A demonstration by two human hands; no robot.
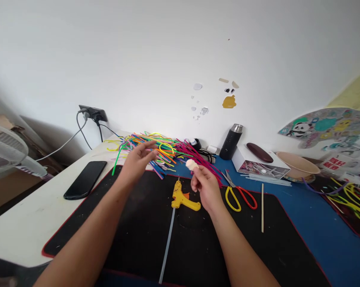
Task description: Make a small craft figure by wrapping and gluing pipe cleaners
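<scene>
Between the thumb and fingers of my right hand point(206, 186) is a small cream-white rounded piece point(191, 164); I cannot tell what it is made of. My left hand point(138, 161) reaches over the near side of a pile of coloured pipe cleaners point(168, 149). Its fingers are apart, and nothing shows between them. Below and between my hands, a yellow glue gun point(180, 196) lies on the black mat point(138, 223), a long clear glue stick point(168, 245) running out of its back. Scissors point(235, 195) with one yellow and one red handle lie right of my right hand.
A wooden stick point(262, 207) lies on the mat's right side. A phone point(85, 180) rests at the left. Along the back stand a black bottle point(231, 141), a white box point(242, 159) and a beige bowl point(298, 163). A fan point(6, 147) stands beyond the table's left edge.
</scene>
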